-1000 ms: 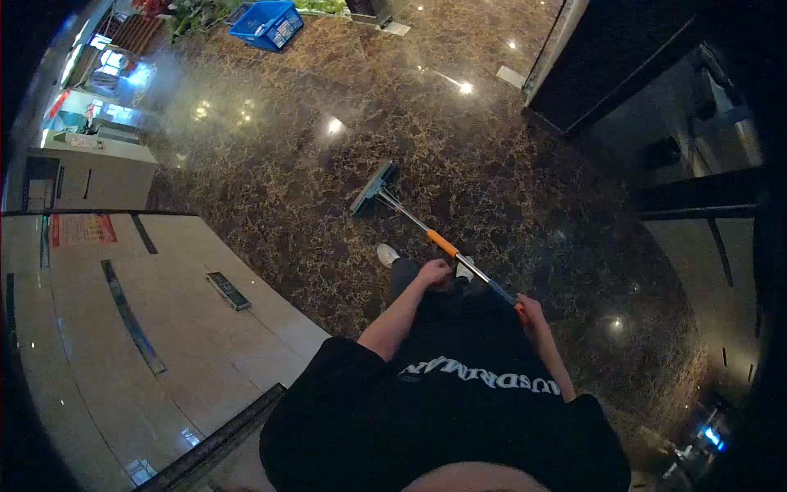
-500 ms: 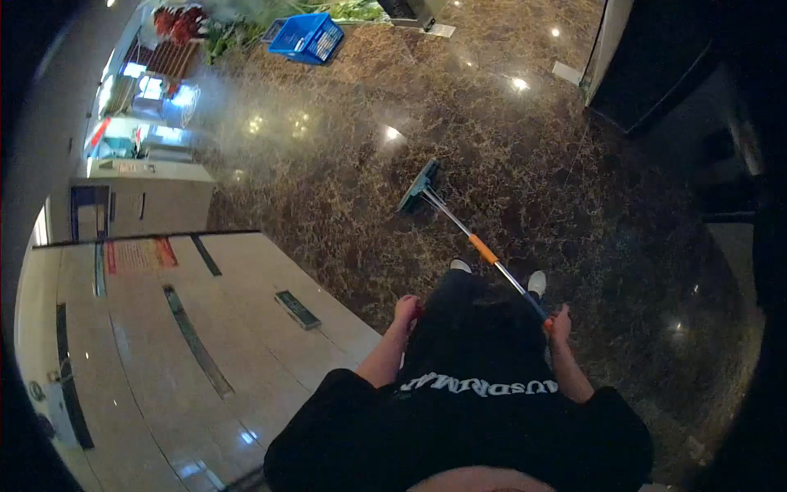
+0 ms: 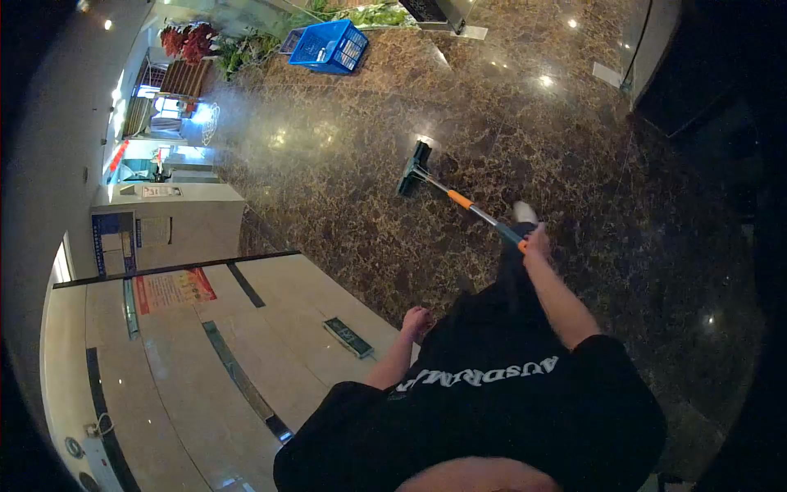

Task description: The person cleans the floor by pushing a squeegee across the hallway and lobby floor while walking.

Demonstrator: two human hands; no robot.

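Observation:
My right hand (image 3: 537, 241) is closed round the end of a long-handled squeegee (image 3: 484, 215), at its orange and blue grip. From there the metal pole, with an orange collar partway along, runs up and to the left. The wide dark green head (image 3: 414, 168) lies on the brown marble floor (image 3: 344, 221). Low at my left side, my left hand (image 3: 416, 318) hangs with its fingers curled in, beside the pale tiled wall. Whether anything is inside those fingers is hidden. A white shoe (image 3: 525, 213) shows just beyond my right hand.
The tiled wall (image 3: 188, 353) on my left bears a red notice (image 3: 174, 290) and a dark sign (image 3: 348, 337). Farther ahead, a blue plastic basket (image 3: 329, 47) sits beside green plants (image 3: 246, 53). White counter (image 3: 176, 194) stands at left; dark doorway at right.
My right arm has reached forward, and the squeegee's head has slid slightly forward and left. My right foot is farther ahead. The view has shifted, so the wall and basket sit more to the right.

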